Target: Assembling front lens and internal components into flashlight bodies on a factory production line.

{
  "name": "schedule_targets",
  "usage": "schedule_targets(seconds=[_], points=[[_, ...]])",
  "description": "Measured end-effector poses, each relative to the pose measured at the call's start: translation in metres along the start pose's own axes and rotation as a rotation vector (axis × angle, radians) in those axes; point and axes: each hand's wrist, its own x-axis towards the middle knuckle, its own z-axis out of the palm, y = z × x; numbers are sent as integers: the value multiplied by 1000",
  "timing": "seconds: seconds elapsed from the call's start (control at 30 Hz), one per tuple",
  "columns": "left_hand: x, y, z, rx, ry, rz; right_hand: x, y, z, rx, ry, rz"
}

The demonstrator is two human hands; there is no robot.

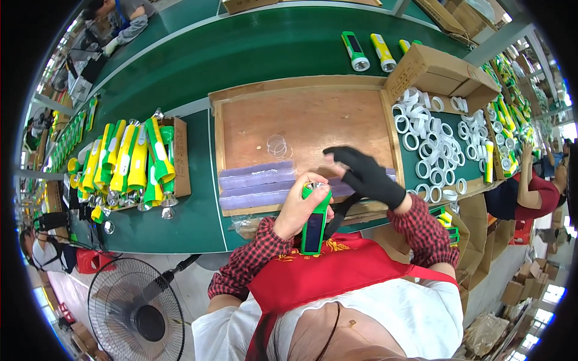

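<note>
My left hand [299, 207] is wrapped round a green flashlight [314, 225] with a dark panel along its side. The flashlight stands with its shiny reflector end up, in front of my red apron. My right hand [367, 175], in a black glove with bare fingertips, hovers just right of the reflector; its fingers are apart and slightly blurred, with nothing visible in them. Beyond both hands lies a shallow wooden tray [313, 114]. In it are rows of stacked clear discs [256, 175], bluish-purple along their edges, and a few loose clear discs [277, 145].
White rings [430, 141] are heaped at right beside an open cardboard box [442, 75]. Yellow-and-green flashlights [129, 156] pile up at left by a carton. More flashlights [355, 53] stand at the far right. A fan [141, 316] is at lower left; co-workers are at both sides.
</note>
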Motion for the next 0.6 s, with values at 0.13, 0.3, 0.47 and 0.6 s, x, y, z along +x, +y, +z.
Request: schedule_targets(seconds=[0.13,0.3,0.47,0.6], points=[[-7,0,-6,18,52,15,58,38,13,-435,-162,-203],[-16,2,-12,12,108,103,127,48,57,-520,-253,-362],[-16,4,-14,-20,80,156,144,66,68,-639,-392,-407],[-12,4,-16,-111,66,96,135,71,57,-566,-253,-430]])
